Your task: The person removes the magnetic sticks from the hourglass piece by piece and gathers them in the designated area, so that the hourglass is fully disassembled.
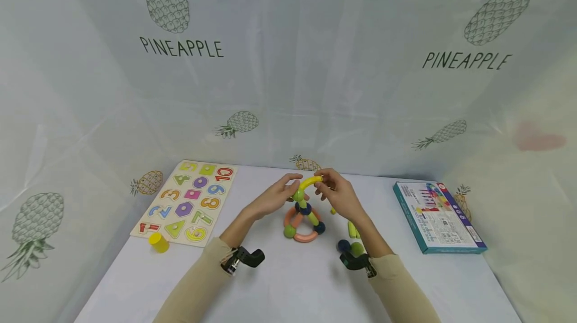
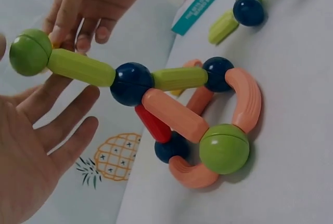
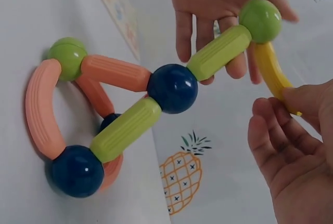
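Note:
A magnetic stick-and-ball frame stands on the table, its base made of curved orange sticks [image 3: 41, 109] and several balls. Straight sticks lean up from it to a navy ball [image 3: 173, 89], and a light green stick [image 3: 221, 52] rises from there to a green ball [image 3: 261, 21] at the top. Between thumb and fingertips, my right hand [image 3: 296, 156] pinches the free end of a yellow curved stick [image 3: 270, 70], whose other end meets the top green ball. My left hand [image 2: 36, 156] is beside that ball and the light green stick, palm toward them and fingers extended.
On the table, a number puzzle board [image 1: 182, 190] lies at the left with a yellow cylinder [image 1: 159, 242] by its near edge. Close to my right forearm are a loose navy ball [image 1: 343, 246], a green ball [image 1: 357, 249] and green sticks [image 1: 353, 230]. A flat teal-edged box [image 1: 439, 218] lies at the right.

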`<action>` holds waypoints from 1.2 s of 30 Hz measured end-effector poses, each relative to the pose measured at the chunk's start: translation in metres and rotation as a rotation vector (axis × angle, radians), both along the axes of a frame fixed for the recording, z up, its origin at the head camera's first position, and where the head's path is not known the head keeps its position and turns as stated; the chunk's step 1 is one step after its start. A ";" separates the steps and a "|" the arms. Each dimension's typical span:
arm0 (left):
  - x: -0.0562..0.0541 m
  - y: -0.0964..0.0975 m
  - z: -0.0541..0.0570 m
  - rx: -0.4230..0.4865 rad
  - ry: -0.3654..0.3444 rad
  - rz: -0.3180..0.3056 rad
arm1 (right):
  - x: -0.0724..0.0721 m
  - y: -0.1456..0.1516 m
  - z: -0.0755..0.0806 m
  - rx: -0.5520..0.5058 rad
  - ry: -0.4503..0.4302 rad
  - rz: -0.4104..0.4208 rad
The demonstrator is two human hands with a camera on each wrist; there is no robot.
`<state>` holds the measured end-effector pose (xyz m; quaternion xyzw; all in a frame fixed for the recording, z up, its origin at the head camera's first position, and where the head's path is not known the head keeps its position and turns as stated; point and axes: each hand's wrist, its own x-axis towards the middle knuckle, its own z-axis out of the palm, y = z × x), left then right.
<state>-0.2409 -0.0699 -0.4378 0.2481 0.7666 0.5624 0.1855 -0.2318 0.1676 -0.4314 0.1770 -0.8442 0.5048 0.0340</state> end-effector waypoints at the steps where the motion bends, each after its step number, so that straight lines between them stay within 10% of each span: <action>1: 0.000 0.000 -0.001 -0.009 0.016 -0.019 | 0.000 0.002 -0.001 -0.013 -0.001 -0.013; 14: 0.004 0.016 -0.008 0.063 0.217 0.043 | 0.010 0.026 -0.009 -0.150 -0.056 -0.077; 36: 0.007 0.024 -0.014 0.028 0.333 0.079 | 0.021 0.014 -0.013 -0.219 -0.255 0.102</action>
